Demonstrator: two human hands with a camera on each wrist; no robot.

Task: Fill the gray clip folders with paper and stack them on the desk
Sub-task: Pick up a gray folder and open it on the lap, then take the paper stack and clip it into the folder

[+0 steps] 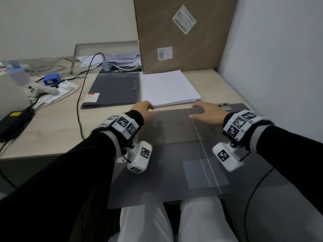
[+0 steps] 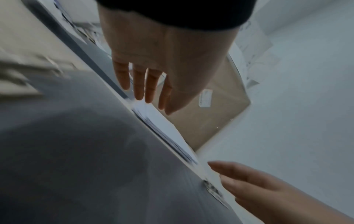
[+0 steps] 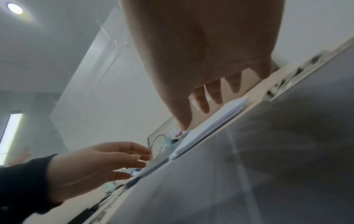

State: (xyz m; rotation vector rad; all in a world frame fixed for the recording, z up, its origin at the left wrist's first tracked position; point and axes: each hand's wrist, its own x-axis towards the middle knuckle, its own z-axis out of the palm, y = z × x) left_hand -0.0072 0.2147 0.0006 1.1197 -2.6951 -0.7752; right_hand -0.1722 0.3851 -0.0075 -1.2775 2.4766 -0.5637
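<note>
On the worktop (image 1: 57, 123) nearest me lies an open gray clip folder (image 1: 174, 154), its near half overhanging the edge above my lap; the metal clip (image 1: 224, 106) sits at its far right corner. Left hand (image 1: 144, 109) hovers at the folder's far left edge, fingers loosely extended, grip wide and holding nothing; left wrist view shows the fingers (image 2: 138, 84) spread just over the near edge of the paper. Right hand (image 1: 206, 114) is flat over the folder's far right part, fingers straight, grip wide, nothing held; I cannot tell whether the palm touches the cover.

Just beyond both hands: stack of white paper (image 1: 169, 88), blank on top. Left of it, touching or nearly so, a closed gray folder (image 1: 113, 89) with a red-and-white label (image 1: 90, 97) at its near left corner; print too small to read.

Behind the paper stands a brown cardboard box (image 1: 183, 35) bearing two white barcode labels (image 1: 184, 19); text illegible.

Far left: blue cube (image 1: 51, 79), white controller (image 1: 42, 89), black power brick (image 1: 12, 123) with a yellow sticker, black cable (image 1: 82, 95).
</note>
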